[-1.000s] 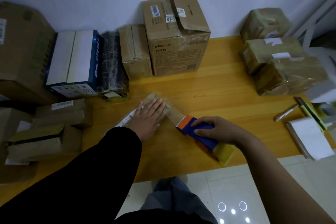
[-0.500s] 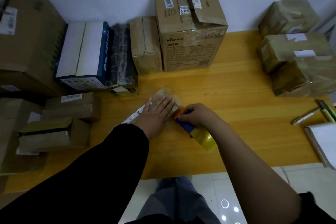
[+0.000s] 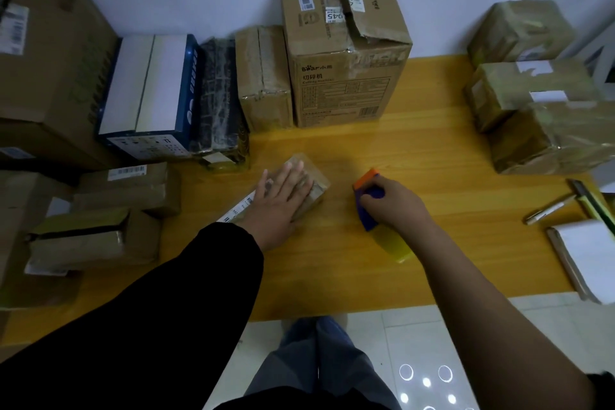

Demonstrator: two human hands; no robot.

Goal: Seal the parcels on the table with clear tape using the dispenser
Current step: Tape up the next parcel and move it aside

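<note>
Head view: the left hand lies flat, fingers straight, pressing on a small parcel on the desk, in front of the tall carton. The right hand, fingers curled, grips the blue-and-orange dispenser, also in front of the carton, apart from the parcel. Right of the carton sit three tape-wrapped parcels, contents hidden.

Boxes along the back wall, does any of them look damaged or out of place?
Yes. The tall Bear carton standing against the wall has a creased top flap that is lifted and bent instead of lying flat, so its top looks poorly closed.
</note>
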